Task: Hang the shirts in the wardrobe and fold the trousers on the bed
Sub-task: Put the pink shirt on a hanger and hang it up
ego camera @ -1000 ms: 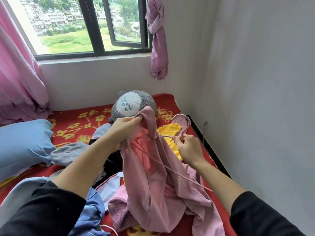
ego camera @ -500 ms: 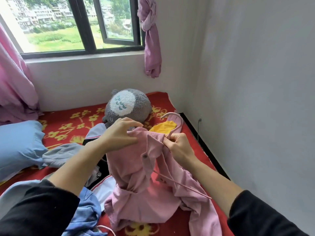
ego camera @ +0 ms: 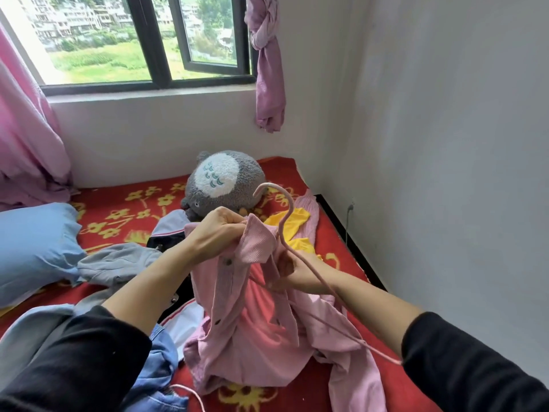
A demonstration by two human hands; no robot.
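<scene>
Now the shirt is lifted by its collar over the bed — the cloth is bunched tight in the left hand's curled fingers. Just right of them, the hanger is gripped by the right hand — fingers closed at its neck, hook above.

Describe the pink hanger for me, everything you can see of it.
The pink hanger is a thin, rod-like frame, smooth and pale pink. Its curved hook stands upright above the collar of the pink shirt, which the left hand grips. From the neck one arm slants down across the right hand, which grips the shirt's front, to a corner by the black sleeve. The other arm is hidden inside the shirt.
</scene>
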